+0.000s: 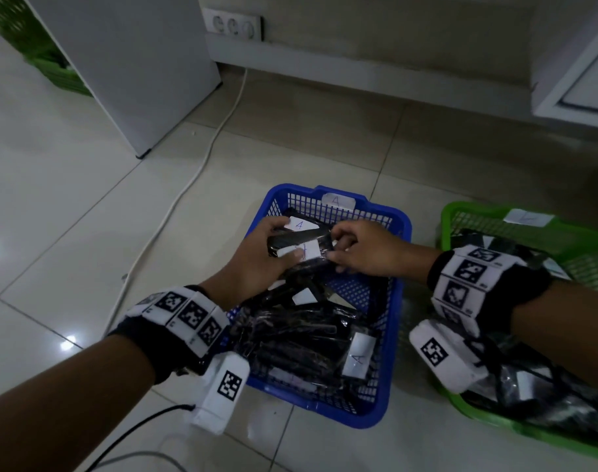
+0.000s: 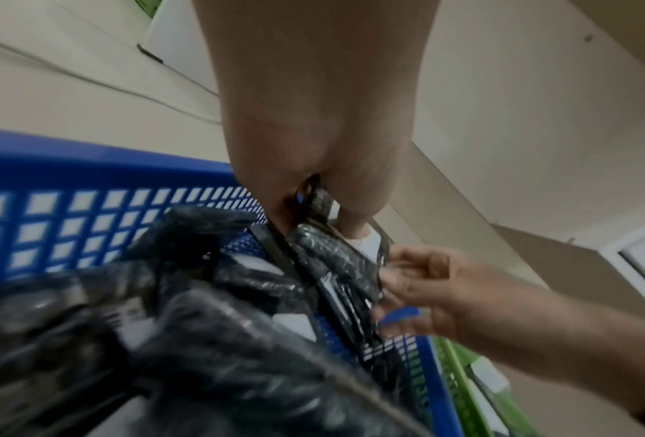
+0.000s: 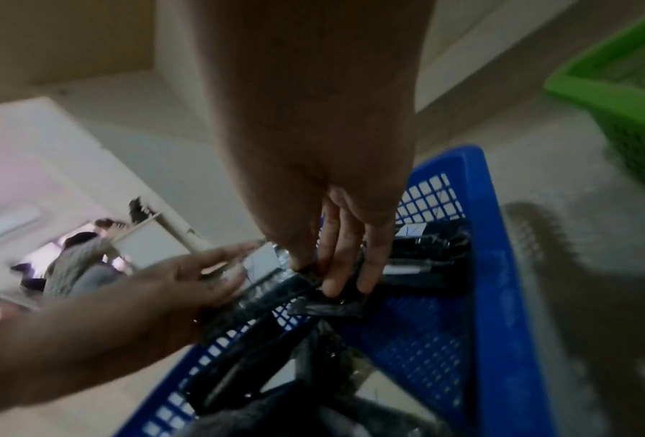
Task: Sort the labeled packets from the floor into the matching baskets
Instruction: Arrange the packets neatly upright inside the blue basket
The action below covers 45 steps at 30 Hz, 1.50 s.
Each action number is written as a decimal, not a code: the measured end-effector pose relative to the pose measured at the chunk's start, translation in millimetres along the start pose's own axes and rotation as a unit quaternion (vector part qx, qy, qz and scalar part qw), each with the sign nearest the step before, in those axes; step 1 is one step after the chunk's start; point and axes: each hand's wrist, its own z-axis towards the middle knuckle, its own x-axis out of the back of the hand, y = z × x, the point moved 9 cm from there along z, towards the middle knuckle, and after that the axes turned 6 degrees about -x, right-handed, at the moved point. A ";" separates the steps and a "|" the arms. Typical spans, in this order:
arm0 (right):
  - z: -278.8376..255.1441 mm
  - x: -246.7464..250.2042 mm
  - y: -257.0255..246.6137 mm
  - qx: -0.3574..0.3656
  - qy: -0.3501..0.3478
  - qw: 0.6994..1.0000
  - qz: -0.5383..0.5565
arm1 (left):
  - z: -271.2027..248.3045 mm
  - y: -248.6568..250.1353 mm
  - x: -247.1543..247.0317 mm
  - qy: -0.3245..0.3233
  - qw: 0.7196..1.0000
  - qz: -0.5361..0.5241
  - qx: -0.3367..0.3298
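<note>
While both hands hover over the blue basket [image 1: 398, 294], left hand [image 1: 256, 264] gripping the A-labeled packets [image 1: 299, 243] and right hand [image 1: 365, 253] pinching their near edge, they should release low so the stack lands flat below the palms.

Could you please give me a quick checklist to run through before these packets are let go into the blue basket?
1. Label on held packets reads A: ok, the upper one plainly; the lower is half covered by the thumb.
2. Blue basket tagged A: ok, tag on its far rim.
3. Left hand grips the packets: ok.
4. Right hand pinches their right end: ok.
5. Packets are over the blue basket, not the green basket: ok.
6. Green basket's tag letter: cannot tell, too faint.
</note>
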 end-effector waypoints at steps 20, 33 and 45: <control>-25.9 -29.2 42.8 -0.047 -0.244 0.823 -0.511 | -15.5 -19.7 4.0 0.056 0.995 -0.061 0.063; -12.7 -9.1 2.9 0.141 -0.092 0.893 -0.417 | -11.3 -29.4 -3.8 0.040 0.985 -0.100 0.132; 1.4 95.3 -4.0 0.031 0.205 0.977 -0.043 | 19.7 -10.0 -43.9 -0.030 0.993 -0.068 0.090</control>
